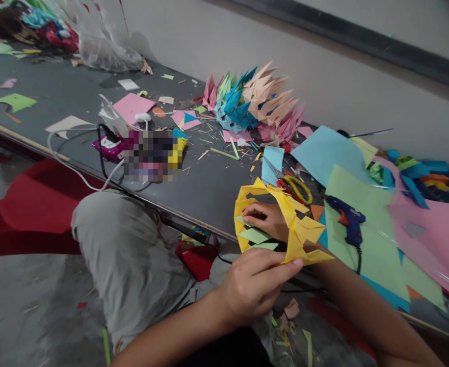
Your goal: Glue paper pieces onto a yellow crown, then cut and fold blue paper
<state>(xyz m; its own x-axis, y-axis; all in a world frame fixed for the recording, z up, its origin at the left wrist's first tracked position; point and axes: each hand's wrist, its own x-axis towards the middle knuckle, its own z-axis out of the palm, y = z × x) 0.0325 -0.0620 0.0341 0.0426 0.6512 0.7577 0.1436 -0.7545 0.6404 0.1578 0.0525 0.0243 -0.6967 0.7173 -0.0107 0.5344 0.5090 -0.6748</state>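
A ring of folded yellow paper (pixel 296 237) with pointed tips hangs in front of me near the table's front edge. Pale green folded pieces (pixel 255 235) show on its inner left side. My left hand (pixel 253 280) is closed on the ring's lower edge, thumb and fingers pinching the paper. My right hand (pixel 272 220) reaches through the ring, its fingers curled with the tips at the far left wall beside the green pieces. Just beyond lie scissors (pixel 298 189) with yellow and red handles. A blue glue gun (pixel 348 219) rests on green paper to the right.
Several spiky folded-paper rings (pixel 247 102) stand by the wall. Coloured sheets (pixel 365 234) cover the table's right side. A purple power strip (pixel 111 148) with cables sits at left, near a blurred patch. Paper scraps litter the table (pixel 209 178); a red chair (pixel 48 199) stands below.
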